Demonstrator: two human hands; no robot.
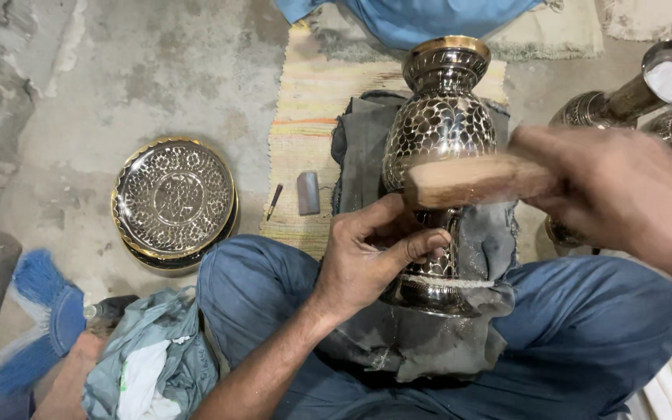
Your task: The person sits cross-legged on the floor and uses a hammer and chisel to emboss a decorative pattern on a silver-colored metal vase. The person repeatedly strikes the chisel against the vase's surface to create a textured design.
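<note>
While the vase [439, 132] lies on a grey cloth [499, 241] across my lap, my left hand [367, 260] steadies its narrow neck, fingers [418, 245] curled closed against the metal. My right hand [608, 187] grips a blurred wooden mallet [468, 180] just over the vase's belly. Engraved plates [173, 198] sit on the floor [141, 70] to my left.

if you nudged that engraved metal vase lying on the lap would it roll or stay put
The vase is round-bodied and lies on its side, so it would probably roll. The grey cloth beneath and the left hand at its narrow stem likely steady it. Polished metal probably feels slippery.
</note>
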